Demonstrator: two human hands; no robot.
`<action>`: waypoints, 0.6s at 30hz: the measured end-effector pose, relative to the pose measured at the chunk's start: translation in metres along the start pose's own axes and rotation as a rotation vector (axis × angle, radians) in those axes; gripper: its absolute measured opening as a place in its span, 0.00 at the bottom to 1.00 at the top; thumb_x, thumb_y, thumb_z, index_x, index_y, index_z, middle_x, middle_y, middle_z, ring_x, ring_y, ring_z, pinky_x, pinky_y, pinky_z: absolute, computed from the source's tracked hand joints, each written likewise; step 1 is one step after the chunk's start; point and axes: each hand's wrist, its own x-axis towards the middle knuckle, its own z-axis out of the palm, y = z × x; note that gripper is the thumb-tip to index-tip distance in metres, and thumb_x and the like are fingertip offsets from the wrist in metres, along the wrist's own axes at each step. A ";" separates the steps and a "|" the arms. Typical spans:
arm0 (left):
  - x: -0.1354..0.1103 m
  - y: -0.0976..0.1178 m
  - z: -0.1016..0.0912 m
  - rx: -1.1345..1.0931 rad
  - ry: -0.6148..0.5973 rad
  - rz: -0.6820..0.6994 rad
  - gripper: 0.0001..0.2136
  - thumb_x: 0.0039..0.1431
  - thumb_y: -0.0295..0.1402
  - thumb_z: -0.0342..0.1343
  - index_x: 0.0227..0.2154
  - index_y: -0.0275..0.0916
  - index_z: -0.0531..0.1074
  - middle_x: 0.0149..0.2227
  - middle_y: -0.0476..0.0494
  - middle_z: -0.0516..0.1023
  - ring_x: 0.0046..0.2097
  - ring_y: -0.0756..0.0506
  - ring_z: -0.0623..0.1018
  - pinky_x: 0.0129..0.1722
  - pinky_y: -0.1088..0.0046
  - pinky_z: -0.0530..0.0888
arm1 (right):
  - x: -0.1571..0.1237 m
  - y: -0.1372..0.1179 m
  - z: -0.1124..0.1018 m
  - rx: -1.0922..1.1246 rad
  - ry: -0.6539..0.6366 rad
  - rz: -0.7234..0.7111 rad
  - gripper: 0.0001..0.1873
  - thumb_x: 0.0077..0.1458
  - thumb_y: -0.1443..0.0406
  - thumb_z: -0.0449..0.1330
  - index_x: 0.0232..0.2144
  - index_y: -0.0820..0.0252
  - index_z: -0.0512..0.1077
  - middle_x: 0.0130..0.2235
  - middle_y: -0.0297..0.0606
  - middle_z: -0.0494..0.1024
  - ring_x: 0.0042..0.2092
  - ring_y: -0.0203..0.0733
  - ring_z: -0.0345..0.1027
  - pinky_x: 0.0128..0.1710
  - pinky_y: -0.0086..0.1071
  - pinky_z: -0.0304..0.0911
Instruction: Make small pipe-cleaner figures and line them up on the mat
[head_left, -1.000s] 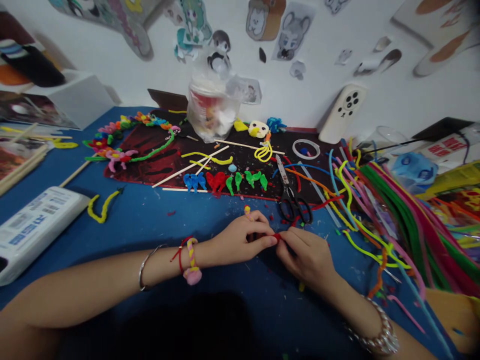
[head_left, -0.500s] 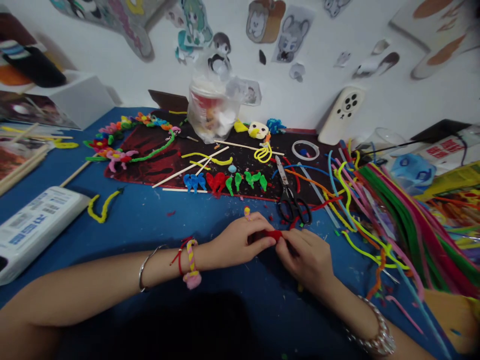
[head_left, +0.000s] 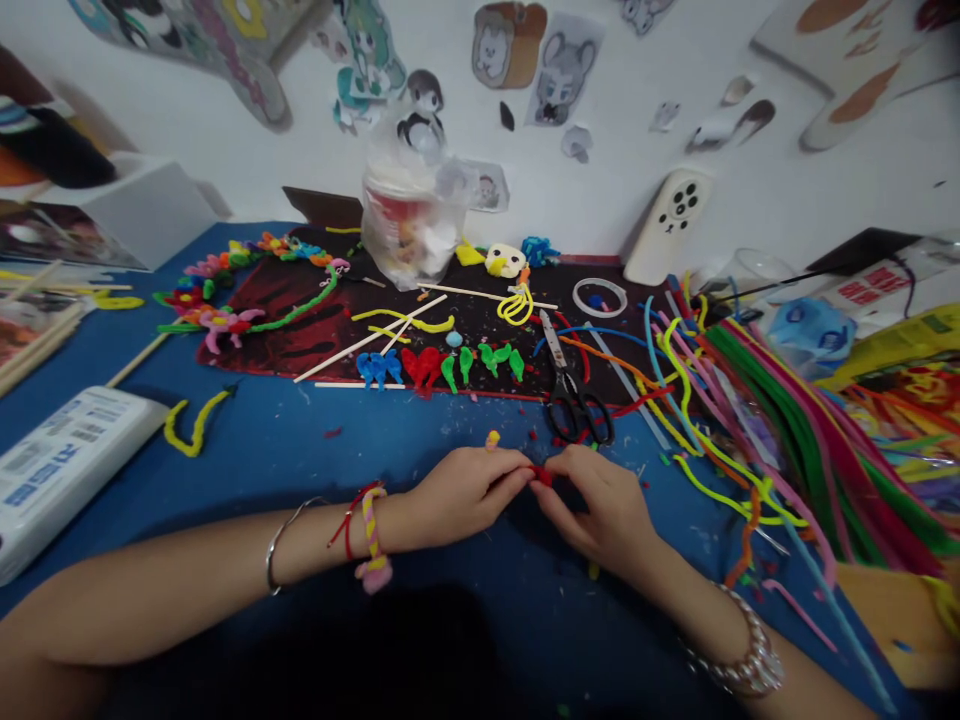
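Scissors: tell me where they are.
In the head view, the scissors lie right of centre, across the dark mat's front edge, right of the green pipe-cleaner shapes and above the right hand.

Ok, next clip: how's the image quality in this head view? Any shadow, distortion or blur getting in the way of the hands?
Head view: wide-angle distortion bends the white wall and the table edges; a dark shadow falls on the blue tabletop below the arms, clear of the left hand and right hand; both hands look fairly sharp, without strong glare.
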 end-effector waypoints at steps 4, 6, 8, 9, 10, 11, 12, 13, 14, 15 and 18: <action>0.002 0.001 -0.004 -0.057 -0.066 -0.002 0.14 0.64 0.33 0.38 0.33 0.36 0.68 0.29 0.50 0.71 0.32 0.52 0.69 0.36 0.76 0.65 | 0.001 0.001 -0.001 -0.018 -0.026 0.047 0.06 0.56 0.67 0.50 0.31 0.61 0.66 0.27 0.37 0.70 0.29 0.37 0.64 0.30 0.29 0.59; 0.003 0.002 -0.006 -0.079 -0.081 -0.011 0.15 0.64 0.34 0.36 0.30 0.36 0.67 0.26 0.51 0.68 0.30 0.52 0.67 0.34 0.77 0.64 | 0.001 0.002 -0.001 -0.023 -0.027 0.078 0.06 0.56 0.67 0.50 0.29 0.61 0.65 0.26 0.36 0.69 0.29 0.37 0.63 0.30 0.29 0.58; 0.003 0.002 -0.007 -0.107 -0.091 -0.025 0.15 0.64 0.35 0.37 0.30 0.36 0.67 0.25 0.52 0.67 0.28 0.53 0.65 0.32 0.78 0.63 | 0.001 0.003 0.000 -0.034 -0.015 0.087 0.07 0.56 0.66 0.51 0.28 0.61 0.65 0.25 0.36 0.68 0.28 0.37 0.63 0.29 0.29 0.57; 0.003 0.002 -0.008 -0.122 -0.099 -0.032 0.14 0.63 0.35 0.38 0.30 0.36 0.66 0.25 0.53 0.66 0.28 0.53 0.65 0.30 0.79 0.63 | 0.001 0.003 0.000 -0.038 -0.009 0.088 0.06 0.56 0.66 0.51 0.28 0.61 0.65 0.26 0.36 0.68 0.28 0.37 0.63 0.29 0.29 0.57; 0.003 0.002 -0.007 -0.131 -0.106 -0.040 0.13 0.63 0.36 0.40 0.29 0.36 0.66 0.24 0.53 0.66 0.26 0.53 0.64 0.28 0.79 0.62 | 0.001 0.003 0.001 -0.040 -0.004 0.087 0.06 0.56 0.66 0.51 0.28 0.61 0.66 0.26 0.36 0.69 0.29 0.37 0.63 0.29 0.29 0.57; 0.003 0.003 -0.007 -0.130 -0.109 -0.045 0.12 0.62 0.36 0.42 0.29 0.36 0.66 0.23 0.54 0.65 0.25 0.54 0.63 0.27 0.79 0.61 | 0.001 0.003 0.001 -0.044 -0.002 0.086 0.06 0.56 0.66 0.52 0.28 0.61 0.66 0.26 0.36 0.69 0.29 0.37 0.63 0.30 0.29 0.57; 0.002 0.003 -0.007 -0.122 -0.109 -0.049 0.11 0.61 0.36 0.43 0.29 0.35 0.66 0.23 0.54 0.65 0.24 0.54 0.63 0.26 0.79 0.60 | 0.001 0.003 0.002 -0.048 -0.006 0.085 0.06 0.56 0.66 0.52 0.28 0.61 0.66 0.26 0.36 0.70 0.29 0.37 0.63 0.30 0.29 0.57; 0.002 0.003 -0.006 -0.109 -0.103 -0.051 0.11 0.60 0.35 0.44 0.29 0.35 0.67 0.22 0.54 0.64 0.24 0.54 0.62 0.25 0.79 0.60 | 0.001 0.003 0.002 -0.054 -0.012 0.084 0.06 0.56 0.66 0.51 0.28 0.61 0.66 0.26 0.36 0.70 0.29 0.37 0.63 0.30 0.29 0.57; 0.002 0.003 -0.006 -0.095 -0.091 -0.050 0.10 0.60 0.34 0.45 0.28 0.35 0.67 0.22 0.54 0.64 0.24 0.54 0.62 0.25 0.79 0.60 | 0.001 0.003 0.002 -0.061 -0.025 0.088 0.07 0.56 0.65 0.51 0.27 0.61 0.66 0.26 0.36 0.70 0.29 0.37 0.63 0.30 0.29 0.57; 0.002 0.003 -0.005 -0.087 -0.080 -0.051 0.10 0.59 0.33 0.45 0.27 0.35 0.67 0.21 0.54 0.64 0.24 0.54 0.62 0.26 0.79 0.60 | 0.001 0.002 0.002 -0.065 -0.047 0.096 0.08 0.56 0.65 0.51 0.27 0.61 0.66 0.25 0.36 0.69 0.28 0.37 0.63 0.30 0.29 0.56; 0.003 0.002 -0.004 -0.086 -0.057 -0.054 0.09 0.58 0.31 0.45 0.26 0.35 0.67 0.21 0.53 0.65 0.24 0.54 0.63 0.26 0.80 0.60 | 0.003 0.000 0.001 -0.026 -0.181 0.120 0.11 0.57 0.66 0.48 0.24 0.60 0.65 0.24 0.35 0.68 0.26 0.36 0.62 0.28 0.28 0.55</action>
